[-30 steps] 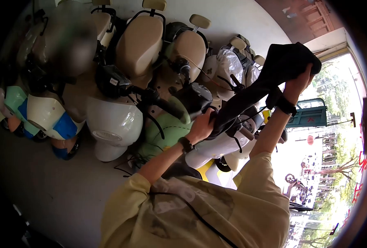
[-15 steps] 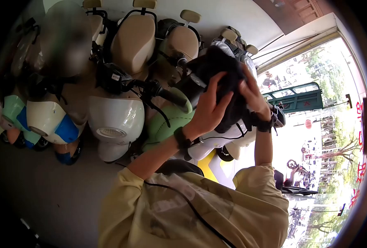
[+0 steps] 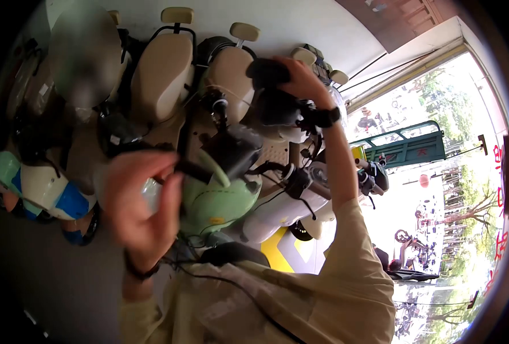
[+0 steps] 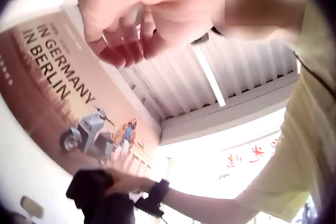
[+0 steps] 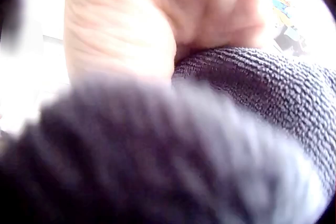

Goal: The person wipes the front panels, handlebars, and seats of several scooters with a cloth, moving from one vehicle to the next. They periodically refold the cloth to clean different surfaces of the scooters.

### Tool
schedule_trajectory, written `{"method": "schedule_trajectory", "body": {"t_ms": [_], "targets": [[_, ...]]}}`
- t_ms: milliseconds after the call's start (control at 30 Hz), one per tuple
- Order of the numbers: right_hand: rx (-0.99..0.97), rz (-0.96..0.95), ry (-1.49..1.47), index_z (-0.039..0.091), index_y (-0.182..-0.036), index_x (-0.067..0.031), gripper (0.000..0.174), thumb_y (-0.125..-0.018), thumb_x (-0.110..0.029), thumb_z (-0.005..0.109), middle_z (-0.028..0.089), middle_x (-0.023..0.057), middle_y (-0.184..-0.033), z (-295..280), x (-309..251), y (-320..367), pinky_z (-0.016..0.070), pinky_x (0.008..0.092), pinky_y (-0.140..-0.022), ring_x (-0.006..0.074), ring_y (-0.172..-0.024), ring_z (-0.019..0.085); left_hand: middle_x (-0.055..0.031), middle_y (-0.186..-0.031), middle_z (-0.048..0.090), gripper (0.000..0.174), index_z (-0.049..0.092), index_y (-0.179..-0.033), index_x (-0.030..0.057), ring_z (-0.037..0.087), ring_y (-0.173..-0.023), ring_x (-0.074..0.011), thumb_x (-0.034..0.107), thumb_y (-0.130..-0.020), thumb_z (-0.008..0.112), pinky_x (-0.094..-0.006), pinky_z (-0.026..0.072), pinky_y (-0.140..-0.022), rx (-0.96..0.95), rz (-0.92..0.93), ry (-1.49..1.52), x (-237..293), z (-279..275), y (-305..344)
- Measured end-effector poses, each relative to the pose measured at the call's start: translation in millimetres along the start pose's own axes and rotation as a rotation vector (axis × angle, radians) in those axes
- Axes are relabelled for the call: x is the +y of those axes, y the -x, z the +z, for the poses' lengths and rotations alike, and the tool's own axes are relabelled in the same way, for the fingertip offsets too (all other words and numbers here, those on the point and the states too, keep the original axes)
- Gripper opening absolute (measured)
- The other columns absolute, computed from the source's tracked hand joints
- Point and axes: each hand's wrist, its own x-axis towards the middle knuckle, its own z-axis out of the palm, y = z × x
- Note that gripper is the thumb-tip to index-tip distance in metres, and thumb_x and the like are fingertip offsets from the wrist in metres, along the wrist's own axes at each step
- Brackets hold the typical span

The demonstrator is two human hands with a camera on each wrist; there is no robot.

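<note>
A dark cloth [image 3: 278, 106] hangs bunched in my right hand [image 3: 307, 89], which grips it over the scooters. Ribbed, towel-like weave shows on the cloth [image 5: 273, 90] close up in the right wrist view, pressed against the hand [image 5: 121, 29]. My left hand [image 3: 142, 209] is away from the cloth, blurred, in front of a scooter's black handlebar grip [image 3: 193, 171]. In the left wrist view the fingers of that hand [image 4: 157, 16] are loosely bent and hold nothing; the cloth [image 4: 94, 195] appears farther off, below.
Scooters with beige seats [image 3: 161, 74] stand in a row along the wall. A pale green scooter [image 3: 220, 203] and a white one are nearest. A teal cart [image 3: 406, 144] is by the bright doorway at right; a scooter poster [image 4: 63, 87] hangs on the wall.
Both hands were on the cloth; the left hand has let go and moved left and toward the body. The right hand has carried the cloth up and left.
</note>
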Motion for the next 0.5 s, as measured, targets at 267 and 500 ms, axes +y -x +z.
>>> {"method": "schedule_trajectory", "body": {"t_ms": [267, 500], "targets": [[-0.035, -0.163, 0.178, 0.065, -0.125, -0.0220, 0.058, -0.071, -0.003, 0.067, 0.066, 0.0097, -0.112, 180.1, 82.0, -80.6, 0.0559, 0.0453, -0.079, 0.0353, -0.099, 0.066, -0.0162, -0.158, 0.018, 0.065, 0.018, -0.154, 0.0149, 0.036, -0.134, -0.0318, 0.044, -0.102, 0.046, -0.0404, 0.0430, -0.098, 0.739, 0.823, 0.372, 37.5, -3.4, -58.3], [-0.179, -0.217, 0.208, 0.063, -0.128, -0.0229, 0.060, -0.071, -0.006, 0.069, 0.063, 0.0094, -0.112, 259.2, 52.7, -81.8, 0.0554, 0.0450, -0.081, 0.0337, -0.102, 0.064, -0.0142, -0.164, 0.013, 0.070, 0.011, -0.159, 0.0186, 0.034, -0.137, -0.0326, 0.039, -0.101, 0.044, -0.0424, 0.0406, -0.101, 0.607, 0.804, 0.242, -16.2, -24.9, -65.7]]}}
